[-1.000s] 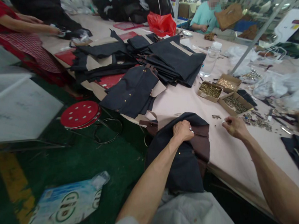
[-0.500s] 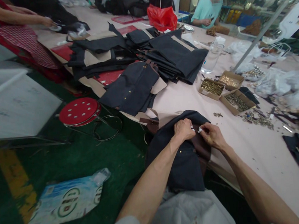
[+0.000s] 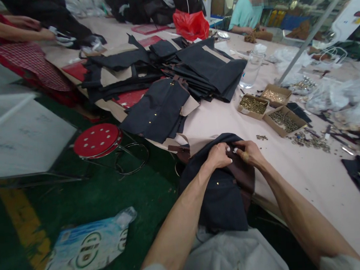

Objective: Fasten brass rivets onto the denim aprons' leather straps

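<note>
A dark navy fabric piece (image 3: 218, 206) with a brown panel (image 3: 243, 172) hangs over the table's front edge into my lap. One small brass-coloured stud (image 3: 217, 183) shows on it. My left hand (image 3: 220, 155) is closed on the folded fabric near its upper edge. Just to the right, my right hand (image 3: 249, 153) pinches at the brown panel, its fingers bent inward; whatever lies between them is too small to make out. White wrapping covers some fingertips on both hands. The two hands almost meet.
Small cardboard boxes of metal studs (image 3: 253, 106) stand right of centre, with loose metal pieces (image 3: 311, 142) beside them. Beyond are stacked dark fabric pieces (image 3: 212, 73) and a clear bottle (image 3: 252, 68). A red stool (image 3: 97, 140) stands left. Two other people work across the table.
My right hand has moved left and slightly up, from beside the fabric onto the brown panel near my left hand. The left hand stays on the fabric. The view shifted slightly.
</note>
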The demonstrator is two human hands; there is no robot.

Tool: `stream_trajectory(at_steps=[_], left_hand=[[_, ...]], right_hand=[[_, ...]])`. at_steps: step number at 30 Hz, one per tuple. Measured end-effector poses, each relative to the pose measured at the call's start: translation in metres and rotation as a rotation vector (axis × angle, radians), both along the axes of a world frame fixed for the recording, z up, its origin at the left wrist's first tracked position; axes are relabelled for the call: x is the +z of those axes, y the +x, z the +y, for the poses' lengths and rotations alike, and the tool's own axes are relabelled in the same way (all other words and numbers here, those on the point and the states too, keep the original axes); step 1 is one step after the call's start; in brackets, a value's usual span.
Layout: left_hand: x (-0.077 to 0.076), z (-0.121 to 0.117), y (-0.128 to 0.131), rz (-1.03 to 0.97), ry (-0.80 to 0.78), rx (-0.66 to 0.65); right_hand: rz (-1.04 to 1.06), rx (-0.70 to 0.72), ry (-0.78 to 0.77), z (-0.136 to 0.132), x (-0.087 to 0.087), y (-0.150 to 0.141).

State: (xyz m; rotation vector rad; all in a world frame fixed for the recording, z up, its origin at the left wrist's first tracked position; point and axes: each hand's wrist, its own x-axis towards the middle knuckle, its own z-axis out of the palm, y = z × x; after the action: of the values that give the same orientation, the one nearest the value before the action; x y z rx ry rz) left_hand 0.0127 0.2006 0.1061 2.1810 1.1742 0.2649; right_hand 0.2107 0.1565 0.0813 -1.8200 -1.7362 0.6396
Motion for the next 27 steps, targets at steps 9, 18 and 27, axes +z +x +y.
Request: stream_trajectory(at_steps=[9, 18, 27], left_hand=[[0.006, -0.013, -0.019, -0.054, 0.236, 0.014], [-0.001, -0.008, -0.025, -0.209, 0.1, 0.025], [-0.004, -0.012, -0.022, -0.22, 0.094, 0.075]], right_hand=[[0.186, 0.001, -0.171, 0.01, 0.006, 0.008], [0.207, -0.001, -0.127, 0.002, 0.0, 0.009], [0.14, 0.072, -0.106, 0.001, -0.011, 0.008]])
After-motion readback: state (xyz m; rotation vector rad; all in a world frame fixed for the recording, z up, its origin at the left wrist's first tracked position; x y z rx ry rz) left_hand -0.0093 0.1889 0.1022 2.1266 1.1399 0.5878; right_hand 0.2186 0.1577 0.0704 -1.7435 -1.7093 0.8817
